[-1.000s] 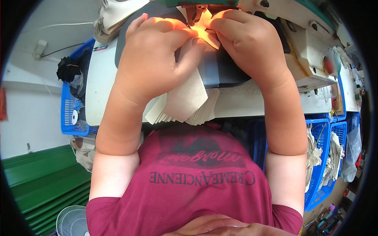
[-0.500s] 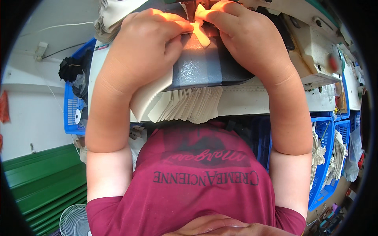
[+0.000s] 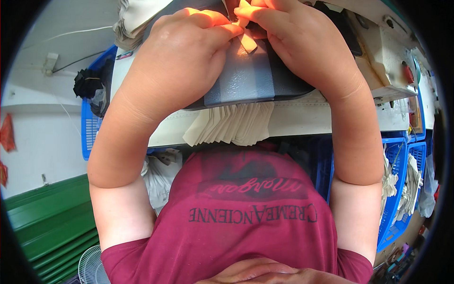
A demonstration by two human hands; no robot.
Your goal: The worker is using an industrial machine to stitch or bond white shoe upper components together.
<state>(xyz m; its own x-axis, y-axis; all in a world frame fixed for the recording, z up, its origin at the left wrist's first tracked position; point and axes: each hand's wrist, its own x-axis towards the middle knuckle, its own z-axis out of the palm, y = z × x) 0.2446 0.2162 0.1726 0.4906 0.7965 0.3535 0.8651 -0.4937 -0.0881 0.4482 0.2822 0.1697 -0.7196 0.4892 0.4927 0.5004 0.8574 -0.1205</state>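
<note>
Both hands meet at the top of the view, under warm orange light, by the dark metal working end of what looks like a sewing machine. My left hand is closed, its thumb and forefinger pinching a small cream-coloured flat piece from the left. From the right, my right hand pinches the same piece higher up, its fingers bunched. One end of the piece points toward me over the grey-blue machine bed. The exact contact under the fingertips is partly hidden.
A fanned row of cream pieces hangs below the bed's near edge. More pale pieces are heaped at far left. The white machine body stands right. Blue baskets with pale pieces are lower right; another blue basket is left.
My left hand has shifted slightly right and turned. The larger cream piece that hung beneath my left wrist no longer shows. The small piece has moved slightly right and up.
</note>
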